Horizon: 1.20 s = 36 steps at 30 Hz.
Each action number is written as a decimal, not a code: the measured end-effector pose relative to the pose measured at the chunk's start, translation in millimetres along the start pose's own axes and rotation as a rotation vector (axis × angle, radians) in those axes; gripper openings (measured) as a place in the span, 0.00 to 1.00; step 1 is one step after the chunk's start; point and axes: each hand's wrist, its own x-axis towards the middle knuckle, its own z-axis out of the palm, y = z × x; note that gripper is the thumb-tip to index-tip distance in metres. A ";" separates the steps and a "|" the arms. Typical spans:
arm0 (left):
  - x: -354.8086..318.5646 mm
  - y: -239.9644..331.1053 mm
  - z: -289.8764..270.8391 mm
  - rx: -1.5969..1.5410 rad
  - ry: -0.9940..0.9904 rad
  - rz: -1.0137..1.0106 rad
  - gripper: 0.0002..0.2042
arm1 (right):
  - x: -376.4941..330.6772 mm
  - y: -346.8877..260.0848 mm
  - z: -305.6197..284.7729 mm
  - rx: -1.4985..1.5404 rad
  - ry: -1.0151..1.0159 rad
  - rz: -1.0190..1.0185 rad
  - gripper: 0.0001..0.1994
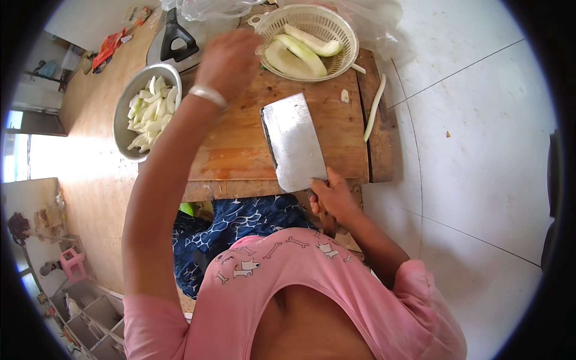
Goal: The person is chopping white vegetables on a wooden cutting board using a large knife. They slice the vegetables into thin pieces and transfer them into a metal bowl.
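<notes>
Your right hand wrapped shut on cleaver handle, blade lying flat on wooden chopping board. Your left hand raised, reaching toward white colander; whether fingers closed, cannot tell, back of hand hides them. Colander holds peeled gourd halves, uncut. Steel bowl left of board already heaped with cut pieces. Board bare but for small scrap and long peel strip at right edge. Judgement: well along, last halves remain to slice.
</notes>
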 end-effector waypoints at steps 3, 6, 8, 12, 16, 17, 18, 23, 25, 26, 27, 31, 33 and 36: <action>46.2 37.6 38.8 0.090 -0.119 0.147 0.19 | 1.2 5.8 -2.7 0.011 -0.029 -0.016 0.09; 76.7 52.6 62.4 0.218 -0.463 0.209 0.19 | 3.2 11.2 -2.7 -0.004 -0.049 -0.045 0.10; 81.7 55.5 69.6 0.205 -0.527 0.184 0.16 | 4.7 14.5 -3.3 0.040 -0.052 -0.055 0.10; 80.2 42.5 69.9 0.158 -0.582 0.102 0.19 | 6.5 16.9 -4.2 0.061 -0.076 -0.059 0.11; 72.1 25.7 55.8 -0.067 -0.216 -0.037 0.22 | 9.1 19.1 -5.6 0.055 -0.091 -0.080 0.11; 69.1 19.9 49.4 -0.116 -0.091 -0.008 0.21 | 9.9 19.3 -4.7 0.064 -0.095 -0.093 0.11; 68.0 20.6 38.2 -0.234 -0.053 -0.069 0.19 | 10.6 19.0 -4.8 0.075 -0.094 -0.107 0.11; 34.4 35.5 -41.0 -0.497 0.021 -0.252 0.17 | 4.4 7.9 -2.0 0.064 -0.051 -0.048 0.11; 8.3 32.7 -57.8 -0.496 -0.080 -0.313 0.19 | 2.9 3.8 -1.6 0.055 -0.032 -0.035 0.10; -13.0 25.6 -56.5 -0.501 -0.100 -0.334 0.20 | 3.6 4.1 -0.9 0.051 -0.032 -0.040 0.10; -34.3 23.9 -55.9 -0.473 -0.183 -0.443 0.21 | 3.7 4.9 -0.4 0.044 -0.033 -0.039 0.10; -111.2 3.7 -41.2 -0.482 -0.608 -0.615 0.27 | 2.9 4.3 1.9 0.010 -0.004 -0.060 0.08; -136.4 8.1 -34.7 -0.448 -0.619 -0.629 0.27 | 0.2 1.3 1.8 -0.001 0.010 -0.038 0.08; -157.3 33.3 -25.1 -0.303 -0.329 -0.645 0.23 | -4.4 -6.2 8.6 -0.047 0.016 -0.087 0.10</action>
